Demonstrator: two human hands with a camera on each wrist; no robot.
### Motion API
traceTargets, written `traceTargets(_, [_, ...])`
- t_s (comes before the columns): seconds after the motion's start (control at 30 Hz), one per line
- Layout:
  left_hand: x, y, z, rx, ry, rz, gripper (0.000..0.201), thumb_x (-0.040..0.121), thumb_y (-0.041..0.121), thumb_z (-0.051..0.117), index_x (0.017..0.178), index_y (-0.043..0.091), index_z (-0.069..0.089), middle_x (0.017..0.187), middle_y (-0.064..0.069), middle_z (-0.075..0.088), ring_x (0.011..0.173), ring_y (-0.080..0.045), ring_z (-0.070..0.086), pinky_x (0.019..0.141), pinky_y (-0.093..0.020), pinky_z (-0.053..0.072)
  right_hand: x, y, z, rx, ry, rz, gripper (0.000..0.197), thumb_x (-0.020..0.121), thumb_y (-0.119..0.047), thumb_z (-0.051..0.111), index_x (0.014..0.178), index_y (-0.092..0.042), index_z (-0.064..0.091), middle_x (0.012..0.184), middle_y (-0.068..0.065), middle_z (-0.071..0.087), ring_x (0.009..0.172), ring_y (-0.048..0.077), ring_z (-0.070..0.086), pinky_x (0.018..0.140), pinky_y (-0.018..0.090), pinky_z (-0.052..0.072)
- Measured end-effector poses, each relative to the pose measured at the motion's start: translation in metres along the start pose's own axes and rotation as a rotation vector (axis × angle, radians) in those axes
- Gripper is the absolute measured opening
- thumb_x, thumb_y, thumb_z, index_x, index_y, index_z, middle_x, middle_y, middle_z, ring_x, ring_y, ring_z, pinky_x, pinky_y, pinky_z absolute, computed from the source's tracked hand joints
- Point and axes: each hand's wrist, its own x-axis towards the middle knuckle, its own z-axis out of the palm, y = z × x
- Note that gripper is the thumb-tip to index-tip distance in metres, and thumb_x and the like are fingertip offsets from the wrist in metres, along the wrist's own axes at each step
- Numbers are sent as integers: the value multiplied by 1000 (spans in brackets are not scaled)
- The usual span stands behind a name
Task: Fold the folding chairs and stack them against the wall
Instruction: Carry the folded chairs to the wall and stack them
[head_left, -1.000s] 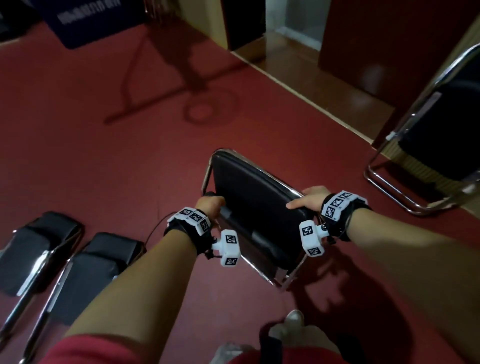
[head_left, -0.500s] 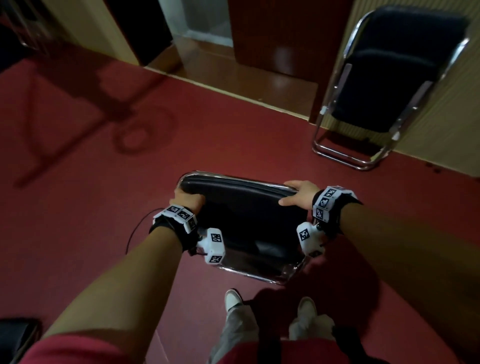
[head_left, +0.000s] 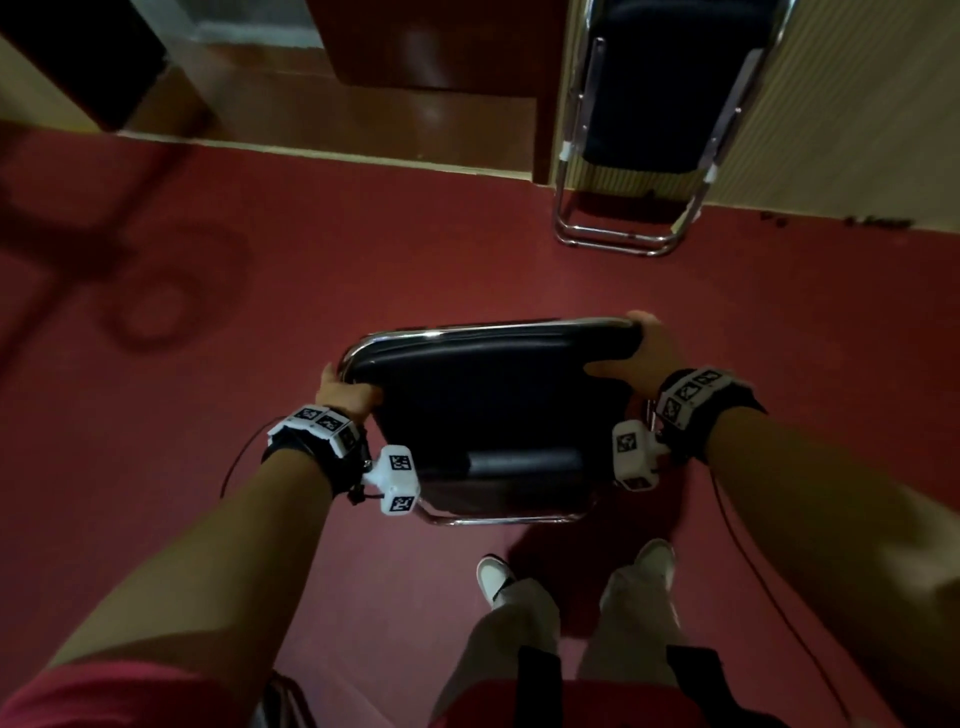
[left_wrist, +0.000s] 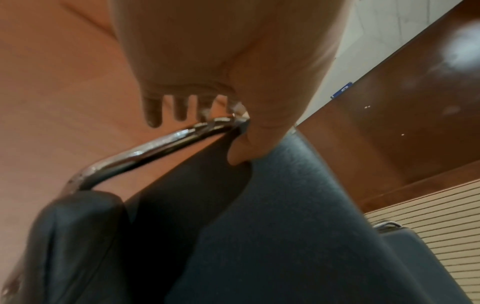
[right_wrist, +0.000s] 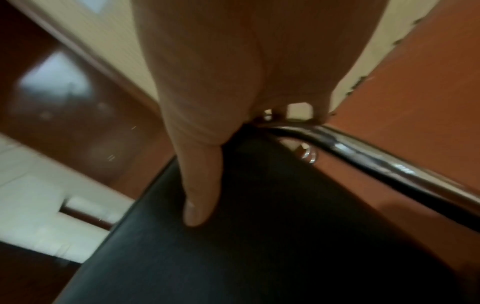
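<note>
I carry a folded black folding chair (head_left: 493, 405) with a chrome frame, held off the red floor in front of my legs. My left hand (head_left: 345, 392) grips its left side, fingers curled round the chrome tube (left_wrist: 145, 152) and thumb on the black pad (left_wrist: 272, 226). My right hand (head_left: 641, 353) grips the right side, thumb lying on the pad (right_wrist: 233, 257) and fingers wrapped round the frame tube (right_wrist: 376, 164). A second folded chair (head_left: 660, 104) leans upright against the ribbed beige wall (head_left: 852, 104), ahead and to the right.
Red carpet floor (head_left: 260, 260) stretches all round. A step up to a wooden floor (head_left: 363, 119) and a dark wooden door (head_left: 441, 41) lie ahead. My shoes (head_left: 493, 577) stand just behind the carried chair.
I have turned right and walked on with the chair; the leaning chair and the wall have come nearer and more centred. The chairs lying on the floor at left have left the view.
</note>
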Motion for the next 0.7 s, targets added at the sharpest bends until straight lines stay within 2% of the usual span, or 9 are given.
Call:
traceTargets(0.03, [4,-1,2,-4,-6,16,83,75,-6,67,150,11,36,135,-16,59,119,-33,58,99,-39,49,-1,4,0,52,5,27,74,69,-17,90,130,-10,49,106,-5,52,104,16,52,79,21,42])
traceTargets(0.07, [8,-2,5,-4,-10,30,77,75,-7,66,146,10,41,129,-14,62,114,-31,60,95,-38,50,-2,8,0,87,8,47,74,71,-17,88,132,-13,47,108,-6,51,105,15,51,77,19,41])
traceTargets(0.17, [19,1,13,4,-15,49,64,79,-11,64,138,5,47,116,-11,60,105,-26,57,86,-32,45,2,22,1,234,0,95,86,75,-21,86,146,-20,37,123,-3,49,112,16,50,87,28,43])
traceTargets(0.3, [31,10,23,-30,-35,6,75,79,-8,68,145,8,34,116,-11,51,113,-31,53,94,-41,45,4,38,-2,327,25,108,85,77,-25,83,148,-23,36,128,-4,49,115,15,49,95,34,44])
traceTargets(0.47, [41,20,30,-51,-11,-48,78,79,-1,70,145,9,29,127,-17,52,119,-36,52,105,-47,43,5,50,2,382,119,156,74,77,-30,83,139,-14,47,118,-6,55,109,16,55,92,33,46])
traceTargets(0.53, [43,21,36,-59,-2,-53,76,79,0,70,144,9,33,127,-15,53,118,-34,53,103,-46,44,7,51,4,412,133,160,73,78,-28,82,140,-15,46,119,-7,54,109,13,53,89,30,44])
traceTargets(0.63, [41,30,46,-66,20,-53,69,81,1,69,142,7,39,125,-17,55,115,-34,54,94,-40,45,15,56,2,483,162,196,83,78,-27,83,147,-18,38,127,-5,49,112,11,48,91,26,42])
traceTargets(0.7, [41,39,54,-59,28,-63,67,81,2,68,141,6,38,118,-17,54,107,-32,53,90,-41,45,24,63,-1,509,172,213,79,78,-24,83,144,-15,41,123,-6,51,108,11,51,82,18,44])
